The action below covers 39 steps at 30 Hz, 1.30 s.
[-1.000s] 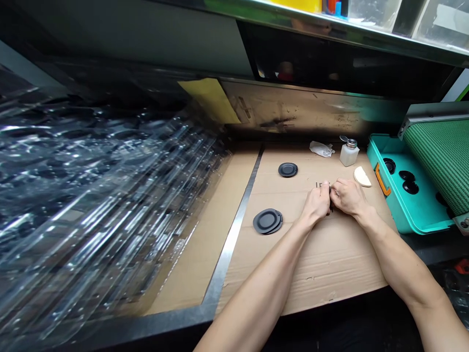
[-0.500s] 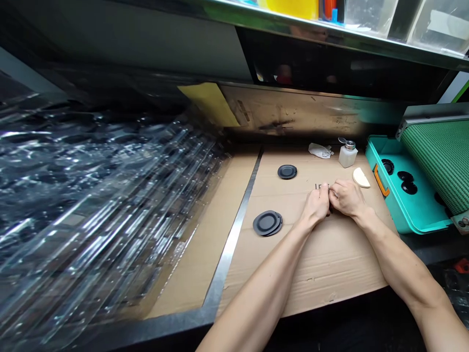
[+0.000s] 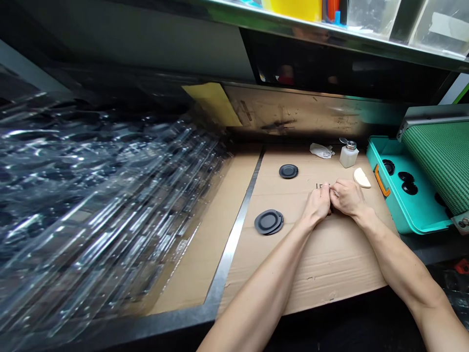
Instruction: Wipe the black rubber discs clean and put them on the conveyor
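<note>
My left hand (image 3: 317,203) and my right hand (image 3: 346,196) meet over the cardboard, fingers closed and thumbs close together. Between and below them a small dark bit of something shows; the fingers cover most of it, so its kind cannot be made out. Left of my hands lie overlapping black oval discs (image 3: 268,222). Farther back sits another black oval disc (image 3: 288,171), seemingly on top of a second. Just beyond my right hand lies a cream half-round pad (image 3: 362,178).
A white pump bottle (image 3: 349,155) with its lid up stands behind, beside a crumpled white wipe (image 3: 321,150). At right, a teal bin (image 3: 421,215) holds several black discs under a green conveyor belt (image 3: 441,154). Clear plastic trays (image 3: 120,220) are piled at left.
The view has shifted very slightly. My hands stay together in the same spot, with only small finger movement; the discs, bottle and pad have not moved.
</note>
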Motion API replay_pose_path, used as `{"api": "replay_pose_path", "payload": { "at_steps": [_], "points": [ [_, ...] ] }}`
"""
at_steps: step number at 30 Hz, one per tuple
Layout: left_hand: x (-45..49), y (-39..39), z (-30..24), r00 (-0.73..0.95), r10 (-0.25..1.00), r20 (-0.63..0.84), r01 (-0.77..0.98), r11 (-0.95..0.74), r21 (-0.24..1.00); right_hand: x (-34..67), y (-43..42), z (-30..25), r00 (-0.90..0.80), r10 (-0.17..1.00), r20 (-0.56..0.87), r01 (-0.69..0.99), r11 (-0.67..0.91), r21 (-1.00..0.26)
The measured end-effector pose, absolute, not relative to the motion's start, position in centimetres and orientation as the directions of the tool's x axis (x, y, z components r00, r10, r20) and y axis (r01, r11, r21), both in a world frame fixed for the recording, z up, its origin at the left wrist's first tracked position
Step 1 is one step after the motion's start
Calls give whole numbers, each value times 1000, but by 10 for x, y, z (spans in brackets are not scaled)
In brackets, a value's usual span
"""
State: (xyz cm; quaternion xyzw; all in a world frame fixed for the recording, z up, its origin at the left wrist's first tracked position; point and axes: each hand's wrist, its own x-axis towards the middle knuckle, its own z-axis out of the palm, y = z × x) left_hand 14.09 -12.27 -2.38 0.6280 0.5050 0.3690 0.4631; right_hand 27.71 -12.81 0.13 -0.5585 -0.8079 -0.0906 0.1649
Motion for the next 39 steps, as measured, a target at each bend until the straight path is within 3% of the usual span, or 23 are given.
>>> {"api": "replay_pose_path", "payload": {
  "at_steps": [10, 13, 15, 18, 22, 26, 39],
  "points": [
    [142, -120, -28, 224, 971, -84, 279, 19, 960, 277, -128, 0, -270, 895, 355, 946, 316, -79],
    [141, -119, -26, 213, 962, -171, 146, 142, 979, 280, -126, -3, -238, 877, 416, 933, 325, -151],
    [139, -118, -21, 226, 939, -261, -53, 279, 959, 283, -124, -5, -176, 840, 513, 917, 330, -225],
    [130, -116, -11, 374, 823, -426, -361, 553, 751, 290, -119, -9, -50, 800, 598, 902, 294, -318],
    [118, -111, -1, 588, 647, -486, -515, 763, 392, 299, -111, -15, -1, 832, 555, 900, 243, -362],
    [113, -108, -2, 629, 622, -466, -555, 780, 290, 305, -105, -22, 13, 866, 500, 903, 205, -378],
    [115, -109, -1, 606, 640, -472, -569, 764, 306, 308, -101, -32, -1, 909, 417, 881, 198, -429]
  ]
}}
